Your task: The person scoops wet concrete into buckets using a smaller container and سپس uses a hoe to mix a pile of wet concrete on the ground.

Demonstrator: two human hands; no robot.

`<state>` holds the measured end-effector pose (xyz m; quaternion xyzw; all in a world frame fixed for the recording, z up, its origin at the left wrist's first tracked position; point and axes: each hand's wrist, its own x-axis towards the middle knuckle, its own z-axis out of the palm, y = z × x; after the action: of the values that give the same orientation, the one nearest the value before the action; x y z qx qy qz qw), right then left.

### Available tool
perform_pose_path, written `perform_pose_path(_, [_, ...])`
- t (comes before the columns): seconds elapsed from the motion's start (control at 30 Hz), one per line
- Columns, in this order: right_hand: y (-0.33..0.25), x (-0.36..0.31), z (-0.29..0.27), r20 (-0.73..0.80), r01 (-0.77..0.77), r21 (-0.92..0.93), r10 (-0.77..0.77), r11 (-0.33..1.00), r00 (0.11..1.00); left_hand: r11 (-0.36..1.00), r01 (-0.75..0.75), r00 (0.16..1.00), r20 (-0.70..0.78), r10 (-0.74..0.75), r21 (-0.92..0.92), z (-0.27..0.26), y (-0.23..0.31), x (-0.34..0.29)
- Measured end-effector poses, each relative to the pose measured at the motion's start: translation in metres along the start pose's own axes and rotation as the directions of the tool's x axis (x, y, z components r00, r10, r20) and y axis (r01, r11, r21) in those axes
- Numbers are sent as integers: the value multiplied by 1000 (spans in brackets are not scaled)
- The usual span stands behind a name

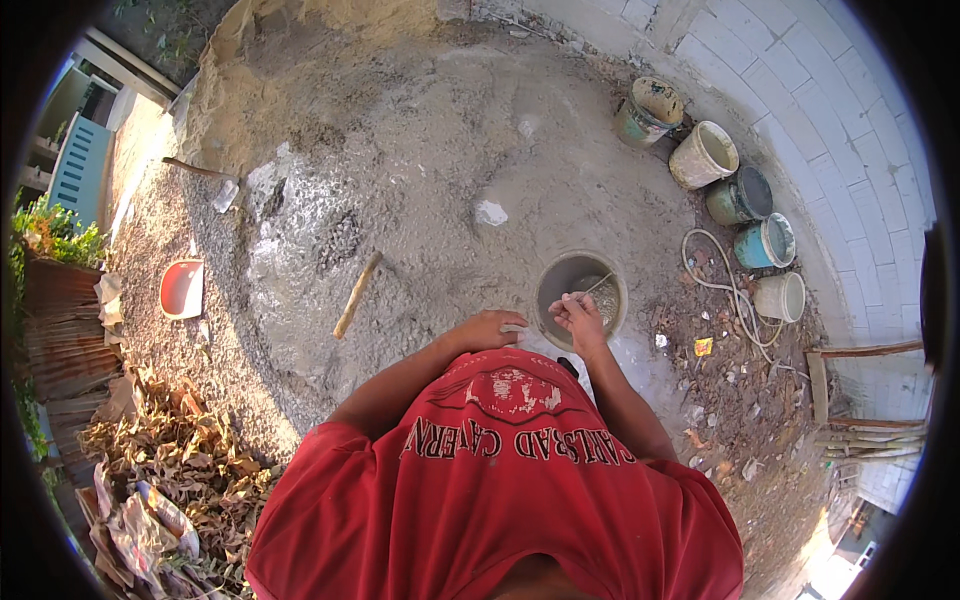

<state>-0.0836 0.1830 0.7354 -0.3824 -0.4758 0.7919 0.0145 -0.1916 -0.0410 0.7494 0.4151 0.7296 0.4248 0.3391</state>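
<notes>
1. Your right hand (580, 318) has its grip clamped on a thin stick (598, 285) over the grey bucket (552, 283).
2. Your left hand (490, 330) rests at the bucket's rim; grip state unclear.
3. The bucket sits on the gravel ground (400, 180).

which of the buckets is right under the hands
The grey bucket standing alone on the sand pile, both hands at its rim; the other five buckets sit grouped along the paved edge.

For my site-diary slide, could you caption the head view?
Left hand steadies a grey bucket on sandy ground while the right hand works a thin stick inside.
</notes>
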Motion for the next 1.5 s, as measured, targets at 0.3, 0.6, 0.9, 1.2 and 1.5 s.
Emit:
perform_pose_path(0.3, [68, 62, -177, -471, -203, -273, 53, 940, 880, 720, 687, 725, -145, -673, 99, -41, -108, -167])
perform_pose_path(0.6, [47, 225, -265, -374, -197, 80, 212, 977, 903, 133, 681, 569, 405, -715, -720, 12, -104, -105])
perform_pose_path(0.9, [-87, 348, -140, -151, -90, -882, -96, 463, 984, -148, 292, 620, 305, -723, -945, -56, -91, -41])
perform_pose_path(1.2, [-172, 528, -52, -17, -60, -929, 118, 365, 993, 215, 518, 452, 52, -890, -828, -80, -1, 7])
perform_pose_path(1.5, [-248, 735, -109, 16, -46, -973, 266, 225, 964, 195, 219, 700, 14, -714, -956, -136, 125, 176])
